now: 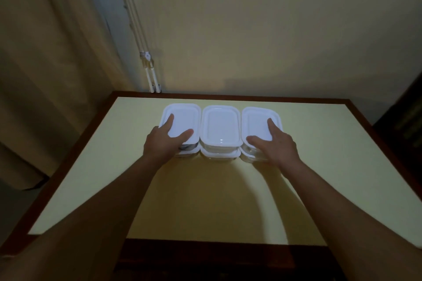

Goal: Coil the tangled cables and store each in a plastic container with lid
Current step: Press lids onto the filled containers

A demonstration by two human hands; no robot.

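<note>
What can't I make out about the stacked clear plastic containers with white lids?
Head view only, dim.
- Contents: white lids cover the upper containers; only a dark shape shows through the left one's wall.
- Lower containers: mostly hidden under the upper ones.
- Left hand, right hand: outer fingers hidden past the stacks' sides, grip unclear.

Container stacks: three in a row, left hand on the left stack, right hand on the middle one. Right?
No. The head view shows the right hand on the right stack; the middle stack is untouched. The left hand is on the left stack, as stated.
</note>
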